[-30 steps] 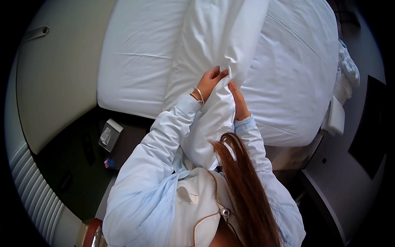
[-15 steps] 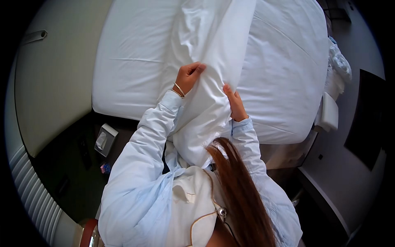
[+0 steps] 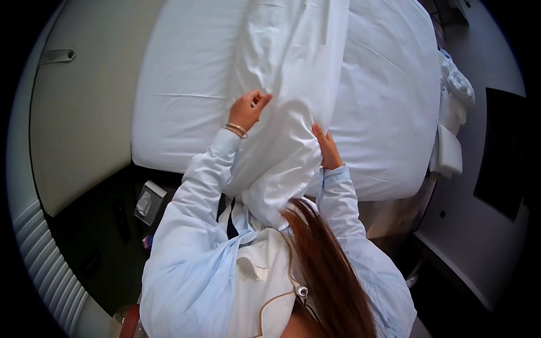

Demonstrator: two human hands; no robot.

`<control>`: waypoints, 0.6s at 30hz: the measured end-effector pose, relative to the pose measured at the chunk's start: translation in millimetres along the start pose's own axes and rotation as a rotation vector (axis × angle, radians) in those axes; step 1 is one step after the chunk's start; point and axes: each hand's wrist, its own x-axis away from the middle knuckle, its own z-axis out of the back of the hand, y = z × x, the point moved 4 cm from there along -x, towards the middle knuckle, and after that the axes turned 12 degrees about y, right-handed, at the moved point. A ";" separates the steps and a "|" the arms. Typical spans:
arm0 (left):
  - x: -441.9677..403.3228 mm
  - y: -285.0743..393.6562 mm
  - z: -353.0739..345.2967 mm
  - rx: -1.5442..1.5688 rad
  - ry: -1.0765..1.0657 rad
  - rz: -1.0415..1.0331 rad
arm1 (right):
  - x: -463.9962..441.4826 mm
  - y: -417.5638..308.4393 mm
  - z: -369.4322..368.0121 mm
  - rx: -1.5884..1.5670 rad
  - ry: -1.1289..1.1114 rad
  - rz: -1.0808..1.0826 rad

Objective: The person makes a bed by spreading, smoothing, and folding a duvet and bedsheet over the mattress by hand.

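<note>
A loose white bed sheet runs in a gathered, wrinkled strip along the middle of the bed and hangs over its near edge against my body. My left hand, with bracelets at the wrist, is at the strip's left side, fingers curled and thumb tip meeting them in a pinch on the cloth. On the strip's right edge, my right hand grips the fabric, thumb on top and the other fingers hidden beneath. Beneath the strip lies the mattress, covered in smooth white fabric.
At the left stands a pale padded headboard. A tissue box sits on the dark bedside surface. White bedding is piled beyond the bed's right end, near a dark wall screen. Long hair hangs in front of me.
My left hand has shifted slightly left and down, its fingers a little looser. The right hand has moved slightly right and down, and the sheet between the hands spreads wider.
</note>
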 end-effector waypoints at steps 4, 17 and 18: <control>-30.2 -22.5 -35.3 0.195 -0.168 0.585 | -3.8 -6.5 -24.7 0.090 -0.114 0.050; -47.7 24.3 -1.0 -0.160 0.148 -0.178 | -1.1 -1.8 -14.8 0.054 -0.108 0.037; -49.1 33.1 2.4 -0.323 0.106 -0.210 | -0.9 -3.0 -12.8 0.050 -0.077 0.058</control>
